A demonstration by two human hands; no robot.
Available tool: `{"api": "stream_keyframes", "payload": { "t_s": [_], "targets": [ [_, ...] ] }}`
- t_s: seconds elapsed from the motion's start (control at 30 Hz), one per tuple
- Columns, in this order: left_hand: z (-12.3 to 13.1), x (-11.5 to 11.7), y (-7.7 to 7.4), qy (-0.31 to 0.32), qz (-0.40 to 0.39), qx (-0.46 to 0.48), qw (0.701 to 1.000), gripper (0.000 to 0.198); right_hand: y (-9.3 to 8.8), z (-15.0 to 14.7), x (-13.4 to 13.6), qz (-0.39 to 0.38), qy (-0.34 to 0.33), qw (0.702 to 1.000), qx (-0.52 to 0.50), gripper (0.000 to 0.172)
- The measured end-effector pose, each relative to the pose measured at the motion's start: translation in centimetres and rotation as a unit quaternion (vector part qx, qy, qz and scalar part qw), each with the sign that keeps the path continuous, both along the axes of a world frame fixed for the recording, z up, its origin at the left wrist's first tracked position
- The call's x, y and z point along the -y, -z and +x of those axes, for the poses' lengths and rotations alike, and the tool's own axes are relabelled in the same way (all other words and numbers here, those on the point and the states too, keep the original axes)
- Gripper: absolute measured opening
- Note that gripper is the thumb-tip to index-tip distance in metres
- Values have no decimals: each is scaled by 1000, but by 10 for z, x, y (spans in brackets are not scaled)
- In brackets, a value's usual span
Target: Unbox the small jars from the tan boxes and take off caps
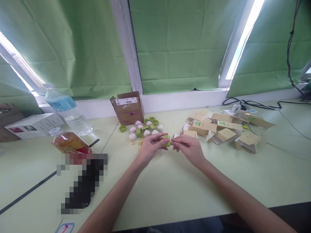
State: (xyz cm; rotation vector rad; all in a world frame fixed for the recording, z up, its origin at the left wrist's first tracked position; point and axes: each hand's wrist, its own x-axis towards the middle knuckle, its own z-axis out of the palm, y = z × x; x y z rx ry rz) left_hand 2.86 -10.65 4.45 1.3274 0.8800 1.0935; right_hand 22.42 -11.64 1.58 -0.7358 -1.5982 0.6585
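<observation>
My left hand (151,146) is closed around a small green plastic piece (167,140), held just above the table. Close against it on the right, my right hand (190,146) has its fingertips pinched together; whatever sits in that pinch is too small to make out. Behind my left hand lies a cluster of clear cups (146,133) with white and pinkish contents, mixed with green flower-shaped pieces (122,128). Several yellow loops (140,142) lie at the cluster's front. Partly hidden behind my right hand is a small beige box (190,133).
Opened beige cartons (224,135) are heaped at the right, near black cables (257,103). A brown cardboard box (129,110) stands open at the back. On the left are a water bottle (77,120), a tea bottle (69,142), a white box (34,125) and a pixelated dark object (85,184).
</observation>
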Motion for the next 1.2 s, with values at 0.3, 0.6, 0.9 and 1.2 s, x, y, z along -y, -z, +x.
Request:
{"api": "stream_keyframes", "payload": {
  "t_s": [0.3,0.6,0.9,1.2],
  "targets": [
    [-4,2,-7,25,-15,-24,999,49,-2,4,4,117,27,989,90,11],
    [-6,0,-5,42,-56,7,998,52,4,3,2,12,-23,999,22,8],
    [-5,-2,-5,25,-70,67,995,47,-2,5,0,20,-9,999,33,16],
    [-2,0,-7,21,-79,66,994,50,-3,5,0,75,15,996,50,13]
  ]
}}
